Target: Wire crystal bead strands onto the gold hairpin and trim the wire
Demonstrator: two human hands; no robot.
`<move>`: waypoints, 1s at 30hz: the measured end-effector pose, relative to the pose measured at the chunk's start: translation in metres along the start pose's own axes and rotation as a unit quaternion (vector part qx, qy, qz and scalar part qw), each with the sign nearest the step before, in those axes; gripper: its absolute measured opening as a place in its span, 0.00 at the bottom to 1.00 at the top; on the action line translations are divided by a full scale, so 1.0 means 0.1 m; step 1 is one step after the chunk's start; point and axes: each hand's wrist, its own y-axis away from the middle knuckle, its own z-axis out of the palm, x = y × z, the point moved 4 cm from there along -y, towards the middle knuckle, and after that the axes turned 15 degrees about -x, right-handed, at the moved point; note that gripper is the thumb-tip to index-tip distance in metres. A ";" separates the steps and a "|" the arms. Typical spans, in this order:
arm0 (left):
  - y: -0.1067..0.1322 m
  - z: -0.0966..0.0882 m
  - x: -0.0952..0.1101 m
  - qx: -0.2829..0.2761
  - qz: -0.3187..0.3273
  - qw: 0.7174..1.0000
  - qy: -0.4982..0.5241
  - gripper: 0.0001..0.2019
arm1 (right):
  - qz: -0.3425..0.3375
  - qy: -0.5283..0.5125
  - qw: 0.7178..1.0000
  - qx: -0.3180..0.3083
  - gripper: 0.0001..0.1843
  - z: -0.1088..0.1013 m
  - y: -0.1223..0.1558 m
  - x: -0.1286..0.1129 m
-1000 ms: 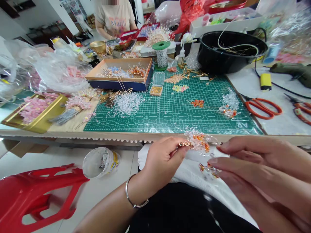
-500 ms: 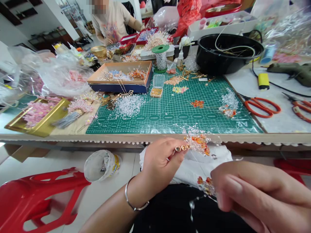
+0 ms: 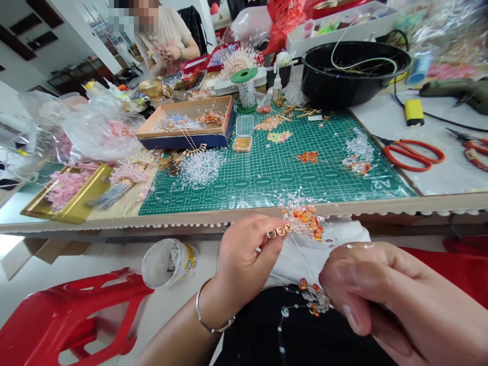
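My left hand (image 3: 247, 254) pinches a gold hairpin ornament (image 3: 301, 218) with orange and clear beads, just below the table edge. My right hand (image 3: 381, 290) is closed in a fist-like pinch on a beaded wire sprig (image 3: 313, 297) with orange and clear beads, held over my lap. A thin wire runs between the sprig and the ornament. A silver bangle (image 3: 213, 317) sits on my left wrist. A white cloth (image 3: 305, 254) lies across my lap under both hands.
A green cutting mat (image 3: 274, 168) carries bead piles. Orange scissors (image 3: 414, 152) lie right, beside a black bowl (image 3: 354, 66). A cardboard box (image 3: 186, 122) and gold tray (image 3: 64, 190) stand left. Another person (image 3: 163, 40) works at the far end. A red stool (image 3: 68, 320) and plastic tub (image 3: 168, 262) are on the floor.
My right hand moved down and closed from outstretched fingers into a pinch, drawing the beaded sprig lower over my lap. My left hand stayed holding the ornament.
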 end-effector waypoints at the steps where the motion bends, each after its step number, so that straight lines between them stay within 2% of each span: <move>1: 0.00 0.00 0.00 0.001 0.003 1.000 -0.004 0.05 | 0.002 -0.005 1.000 0.004 0.27 -0.01 -0.01 0.00; 14: 0.01 0.01 -0.03 -0.005 0.014 1.000 -0.026 0.06 | 0.017 -0.014 0.999 -0.032 0.30 -0.01 -0.03 0.06; 20: 0.02 0.01 -0.04 -0.012 0.008 1.000 -0.027 0.07 | -0.004 -0.030 0.999 -0.039 0.29 -0.02 -0.04 0.04; 26: 0.03 0.00 -0.04 -0.017 0.011 0.999 -0.031 0.08 | -0.012 -0.008 1.000 -0.022 0.28 -0.03 -0.03 0.05; 30: 0.02 -0.01 -0.01 -0.029 0.000 0.998 -0.051 0.09 | 0.004 -0.018 1.000 0.012 0.29 -0.06 -0.06 0.07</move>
